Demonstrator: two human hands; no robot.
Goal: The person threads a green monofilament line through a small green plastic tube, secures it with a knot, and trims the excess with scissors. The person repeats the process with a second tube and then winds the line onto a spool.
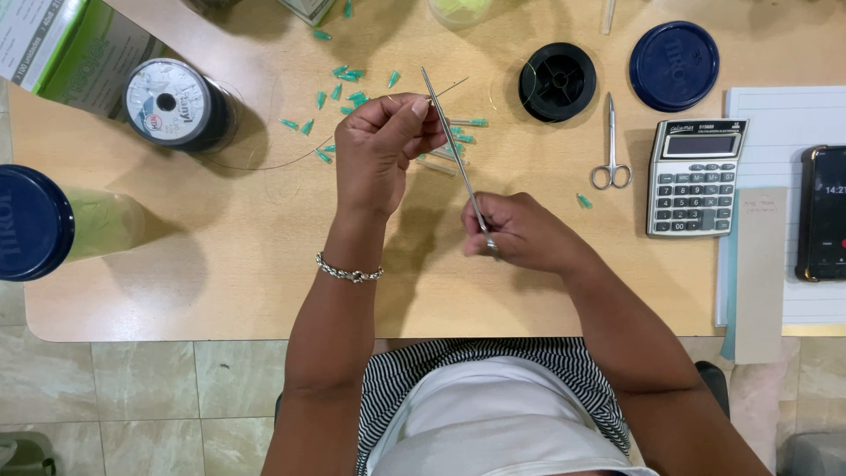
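Our right hand (pixel 522 231) clamps long forceps (pixel 456 154) by the handle; our left hand (pixel 381 145) pinches something small, perhaps a thread, above green needle tips (pixel 348 92).

Blue-lidded jar (pixel 31 222): far left of the left grip (pixel 385 141), running off the picture's edge. Phone (pixel 824 213): far right of the right grip (pixel 520 234), likewise being cropped. Whatever the left fingertips are pinching: too small to tell.
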